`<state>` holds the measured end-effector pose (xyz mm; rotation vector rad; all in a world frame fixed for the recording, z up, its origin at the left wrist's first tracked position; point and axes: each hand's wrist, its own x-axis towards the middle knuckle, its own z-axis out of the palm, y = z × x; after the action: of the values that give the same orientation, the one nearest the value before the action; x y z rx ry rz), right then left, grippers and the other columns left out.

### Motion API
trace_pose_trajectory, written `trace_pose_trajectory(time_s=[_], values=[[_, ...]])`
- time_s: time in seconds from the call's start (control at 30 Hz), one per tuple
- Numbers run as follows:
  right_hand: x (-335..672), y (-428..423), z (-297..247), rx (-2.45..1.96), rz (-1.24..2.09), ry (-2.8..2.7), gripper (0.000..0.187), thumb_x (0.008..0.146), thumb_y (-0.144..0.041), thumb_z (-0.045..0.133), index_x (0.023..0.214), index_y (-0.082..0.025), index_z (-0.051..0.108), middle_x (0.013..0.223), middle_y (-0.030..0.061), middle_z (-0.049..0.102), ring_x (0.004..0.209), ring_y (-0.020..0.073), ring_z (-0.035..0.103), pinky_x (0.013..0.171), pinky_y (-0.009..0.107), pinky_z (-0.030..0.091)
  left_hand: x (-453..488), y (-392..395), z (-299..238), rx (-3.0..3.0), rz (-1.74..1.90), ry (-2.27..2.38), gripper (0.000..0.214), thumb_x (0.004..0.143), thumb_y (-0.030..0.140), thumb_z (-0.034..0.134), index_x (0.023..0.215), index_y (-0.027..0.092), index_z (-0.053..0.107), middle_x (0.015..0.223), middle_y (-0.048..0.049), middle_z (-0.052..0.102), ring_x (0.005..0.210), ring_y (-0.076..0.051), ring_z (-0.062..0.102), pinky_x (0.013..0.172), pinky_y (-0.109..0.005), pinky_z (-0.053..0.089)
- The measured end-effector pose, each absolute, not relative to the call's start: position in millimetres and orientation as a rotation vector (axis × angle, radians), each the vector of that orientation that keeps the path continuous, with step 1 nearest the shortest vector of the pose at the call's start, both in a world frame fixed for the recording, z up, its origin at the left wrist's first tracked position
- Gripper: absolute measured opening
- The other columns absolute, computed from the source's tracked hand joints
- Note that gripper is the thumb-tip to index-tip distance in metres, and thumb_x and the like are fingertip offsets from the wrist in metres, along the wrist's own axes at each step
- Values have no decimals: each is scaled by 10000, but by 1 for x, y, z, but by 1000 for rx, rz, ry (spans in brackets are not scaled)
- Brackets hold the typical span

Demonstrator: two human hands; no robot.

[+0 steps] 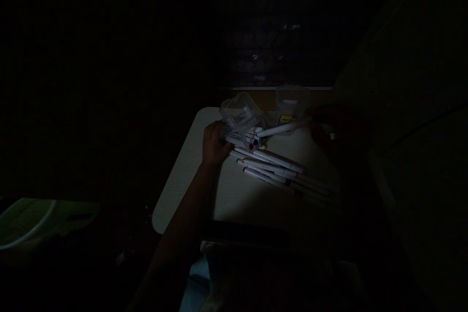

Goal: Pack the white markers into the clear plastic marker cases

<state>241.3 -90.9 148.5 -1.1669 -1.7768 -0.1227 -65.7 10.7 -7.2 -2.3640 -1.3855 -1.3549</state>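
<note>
Mid-frame, left hand [213, 145] clamps box [239, 111], some pens [255, 142] inside; right hand [327, 126] pinches pen [280, 130]; loose pens [270, 165] lie below

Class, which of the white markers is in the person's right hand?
The raised marker, running from the right hand towards the clear box at the left hand; the others in view lie on the table or in that box.

Left fingers [219, 126] grip clear case [239, 113]; right fingers [317, 131] hold white marker [280, 129]; markers [270, 167] on table [186, 168].
</note>
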Motion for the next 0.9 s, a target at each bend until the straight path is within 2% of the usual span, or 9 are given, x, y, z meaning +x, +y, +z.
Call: trace_pose_trajectory(time_s=[0.23, 0.37, 0.67, 0.9], values=[[223, -88, 138, -1307, 20, -1974, 166, 855, -282, 550, 982, -243, 650, 972, 60, 702, 872, 210, 662, 819, 367, 522, -65, 10, -7, -2344, -1358, -1379, 637, 729, 430, 657, 1295, 203, 470, 1278, -136, 575, 1205, -309, 519, 1015, -472, 421], [219, -85, 134, -1380, 102, -2049, 154, 870, -270, 540, 959, -224, 656, 936, 72, 698, 870, 213, 653, 834, 358, 496, -65, 10, -7, -2353, -1339, -1413, 645, 739, 483, 641, 1296, 203, 476, 1285, -141, 572, 1202, -315, 517, 1015, -492, 418], [213, -78, 123, -1539, 304, -2134, 153, 829, -275, 612, 941, -200, 685, 876, 54, 714, 749, 174, 649, 675, 273, 463, -65, 10, -6, -2349, -1339, -1416, 662, 733, 525, 646, 1292, 208, 486, 1281, -133, 578, 1204, -315, 517, 1012, -500, 429], [214, -74, 119, -1521, 419, -2124, 162, 831, -297, 607, 936, -203, 688, 853, 46, 717, 740, 166, 658, 660, 263, 471, -64, 9, -6, -2368, -1350, -1441, 651, 736, 497, 649, 1293, 203, 487, 1291, -144, 570, 1219, -327, 504, 1031, -522, 410]])
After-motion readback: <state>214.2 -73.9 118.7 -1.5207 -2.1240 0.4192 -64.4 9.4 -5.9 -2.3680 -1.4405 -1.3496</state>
